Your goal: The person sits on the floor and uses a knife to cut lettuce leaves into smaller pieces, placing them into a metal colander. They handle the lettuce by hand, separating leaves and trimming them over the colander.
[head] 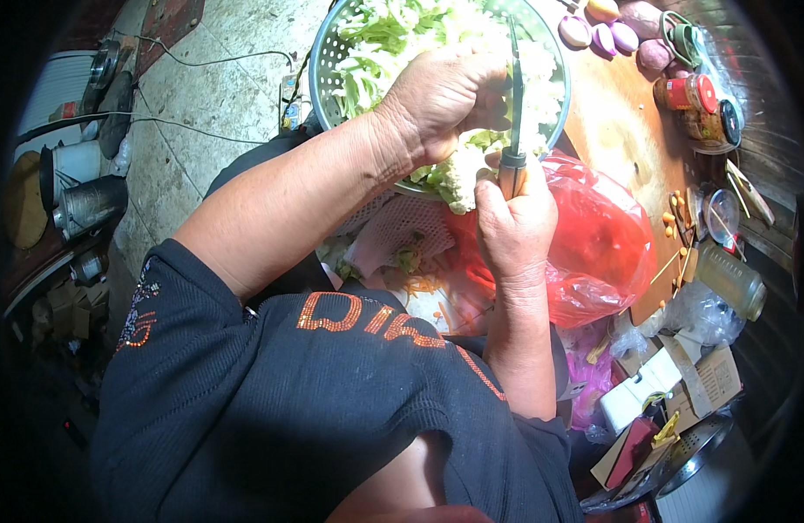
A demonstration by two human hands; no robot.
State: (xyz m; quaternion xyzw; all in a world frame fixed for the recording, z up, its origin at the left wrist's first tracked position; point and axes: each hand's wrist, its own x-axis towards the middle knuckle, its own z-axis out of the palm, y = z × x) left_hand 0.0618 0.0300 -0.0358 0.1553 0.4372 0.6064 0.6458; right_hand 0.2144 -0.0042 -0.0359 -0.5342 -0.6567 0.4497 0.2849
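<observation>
My left hand (441,104) is curled over a metal colander (322,98), its fingers partly hidden, gripping a cauliflower piece (459,180) with green leaves that overlaps the near rim. My right hand (519,229) holds a knife (516,91) by its handle, the narrow blade pointing away from me over the colander, close beside my left fingers. Pale green stalks and florets (382,39), partly washed out by bright light, fill the colander. A red plastic bag (598,242) lies just right of my right hand. White foam netting (402,235) lies below the colander.
On the wooden board (611,124) at right are peeled shallots (575,31), jars (706,127) and small orange pieces. A glass jar (728,281), cardboard boxes (709,386) and plastic bags stand lower right. Cables (199,63) cross the floor at left, near metal pots (91,206).
</observation>
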